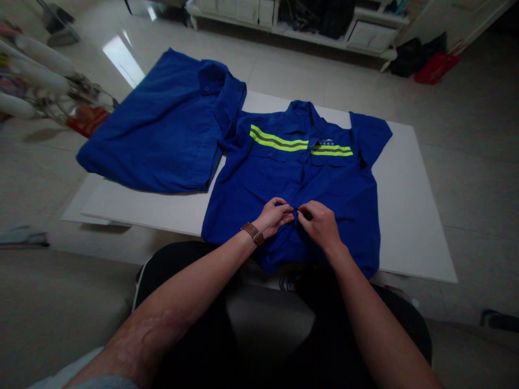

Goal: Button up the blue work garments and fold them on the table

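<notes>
A blue work shirt (259, 178) with yellow-green reflective stripes (279, 142) across the chest lies on a white table (413, 216), its collar pointing away from me. Near the bottom of its front opening, my left hand (276, 216), with a brown watch strap on the wrist, pinches the cloth edge. Close beside it on the right, my right hand (318, 220) pinches the same front edge, with a bit of fabric raised between the two hands. Any button there is too small to make out. Another blue garment (162, 129) lies folded at the left, touching the shirt's sleeve.
A white cabinet (243, 12) stands across the floor at the back. To its right are black bags and a red bag (437, 67). Blurred white items stand at the left. My knees are under the table's front edge.
</notes>
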Available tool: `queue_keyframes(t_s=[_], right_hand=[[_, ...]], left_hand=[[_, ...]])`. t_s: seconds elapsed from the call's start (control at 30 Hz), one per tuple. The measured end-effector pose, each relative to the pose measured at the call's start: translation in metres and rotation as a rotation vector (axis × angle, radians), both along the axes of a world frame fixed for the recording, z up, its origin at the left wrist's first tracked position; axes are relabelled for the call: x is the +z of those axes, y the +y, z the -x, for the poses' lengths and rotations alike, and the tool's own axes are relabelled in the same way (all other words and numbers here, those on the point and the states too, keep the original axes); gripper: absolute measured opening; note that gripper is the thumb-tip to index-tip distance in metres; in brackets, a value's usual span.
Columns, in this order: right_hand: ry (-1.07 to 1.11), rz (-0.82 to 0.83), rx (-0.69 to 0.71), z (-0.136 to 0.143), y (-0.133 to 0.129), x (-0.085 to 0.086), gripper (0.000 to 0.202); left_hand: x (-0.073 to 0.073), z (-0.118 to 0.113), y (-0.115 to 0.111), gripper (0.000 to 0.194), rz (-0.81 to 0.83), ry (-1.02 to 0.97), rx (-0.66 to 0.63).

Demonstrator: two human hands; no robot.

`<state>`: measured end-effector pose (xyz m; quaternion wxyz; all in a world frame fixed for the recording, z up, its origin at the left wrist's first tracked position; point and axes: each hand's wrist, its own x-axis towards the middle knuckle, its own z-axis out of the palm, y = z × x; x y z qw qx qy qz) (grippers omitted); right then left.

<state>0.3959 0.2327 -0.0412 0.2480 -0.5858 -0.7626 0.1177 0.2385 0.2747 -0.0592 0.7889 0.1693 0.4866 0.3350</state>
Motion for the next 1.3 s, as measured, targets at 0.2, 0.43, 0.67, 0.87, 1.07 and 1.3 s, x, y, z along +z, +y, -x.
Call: queue_keyframes(t_s=[0.2,0.43,0.67,0.87,1.07,1.3], right_hand=[[-0.058,0.017,0.025,0.001,-0.001,0.002,0.022],[-0.125,0.019,0.092,-0.003,0.001,0.004,0.026],[0.055,0.071,-0.004,-0.002,0.002,0.003,0.020],[0.407,0.196,-0.247,0.001,0.004,0.002,0.016],[0.538,0.245,-0.288,0.000,0.007,-0.002,0.023],[0.763,0.395,-0.323,-0.001,0.011,-0.011,0.030]], left_hand=[[0.001,-0.001,0.000,0.040,-0.011,0.009,0.048],[0.003,0.002,0.002,0.040,0.025,-0.065,0.048],[0.004,0.002,0.004,0.037,-0.052,0.046,0.002],[0.007,0.001,-0.002,0.041,-0.262,0.074,-0.067],[0.009,0.003,-0.001,0.042,-0.512,0.192,-0.166],[0.006,0.007,0.003,0.041,-0.567,0.291,-0.216]])
